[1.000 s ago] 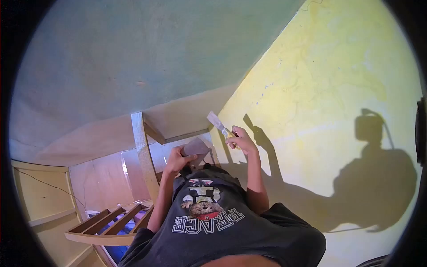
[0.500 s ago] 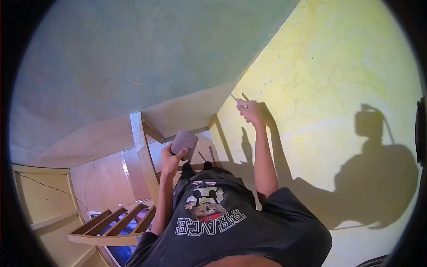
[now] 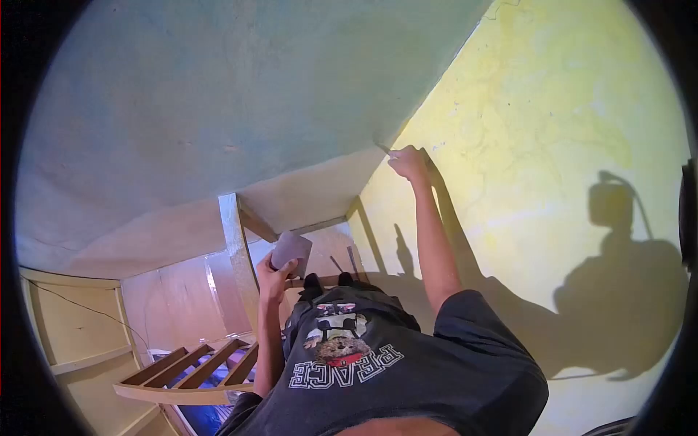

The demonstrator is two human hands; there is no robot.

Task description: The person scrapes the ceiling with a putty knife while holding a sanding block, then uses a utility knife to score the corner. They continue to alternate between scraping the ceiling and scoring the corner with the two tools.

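Yellow wall at right hand; grey block in left hand

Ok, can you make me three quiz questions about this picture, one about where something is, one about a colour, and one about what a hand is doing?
1. Where is the right hand?
A) up at the wall corner
B) on the wooden rack
C) in a pocket

2. What colour is the wall beside that hand?
A) red
B) yellow
C) black

3. What is the left hand doing?
A) hanging open
B) waving
C) gripping a grey block

Answers:
1 A, it is raised to the seam where two walls meet.
2 B, that wall is plainly yellow.
3 C, its fingers wrap the block's lower edge.
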